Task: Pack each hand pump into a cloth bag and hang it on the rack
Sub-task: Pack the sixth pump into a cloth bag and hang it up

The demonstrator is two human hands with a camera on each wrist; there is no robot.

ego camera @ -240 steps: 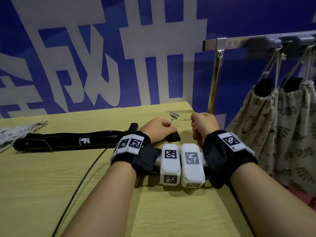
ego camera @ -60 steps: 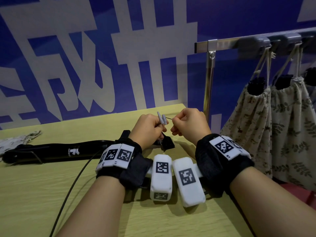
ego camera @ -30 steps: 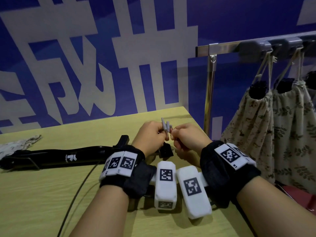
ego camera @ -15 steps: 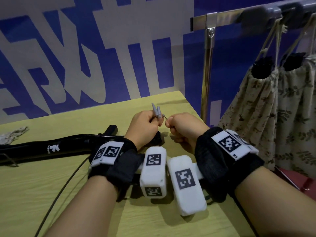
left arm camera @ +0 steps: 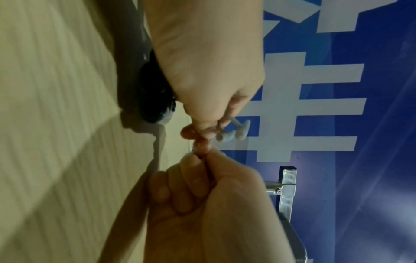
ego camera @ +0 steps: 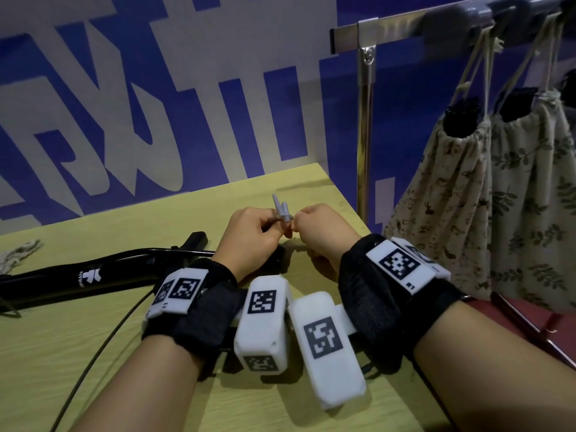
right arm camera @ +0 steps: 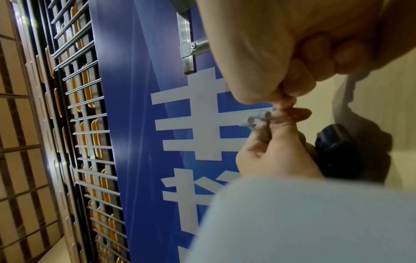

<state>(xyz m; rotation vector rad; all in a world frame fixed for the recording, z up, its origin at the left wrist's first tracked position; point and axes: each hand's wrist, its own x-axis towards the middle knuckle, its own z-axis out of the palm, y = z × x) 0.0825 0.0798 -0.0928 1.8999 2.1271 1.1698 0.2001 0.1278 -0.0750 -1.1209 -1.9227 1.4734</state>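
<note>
At the centre of the head view, the left hand (ego camera: 249, 236) holds a small cluster of grey nozzle adapters (ego camera: 281, 210) between thumb and curled fingers, their tips pointing up and away. The right hand (ego camera: 324, 233) meets it fingertip to fingertip, its fingers folded into the palm and thumb and forefinger pinched together at the base of the adapters; whether it grips them or something thinner, the frames do not settle. In the left wrist view the grey pieces (left arm camera: 234, 132) jut from the fingers against the blue wall, and the right wrist view shows their hollow ends (right arm camera: 258, 117).

Both wrists carry black straps with white marker blocks (ego camera: 263, 322) resting on the yellow-green table (ego camera: 62, 353). Just behind the left hand lies the black hand pump (ego camera: 93, 275), stretched flat toward the left edge of the frame, its folded handle angled up near the middle; a thin black hose (ego camera: 103, 347) trails from it toward the lower left. At the far left edge a scrap of patterned cloth bag (ego camera: 18, 255) lies on the table.

At the upper right stands the metal rack (ego camera: 366, 120), its bar crossing the top corner. Two leaf-print cloth bags (ego camera: 461, 194) hang from it by their drawstrings, a black pump end showing in each mouth.
</note>
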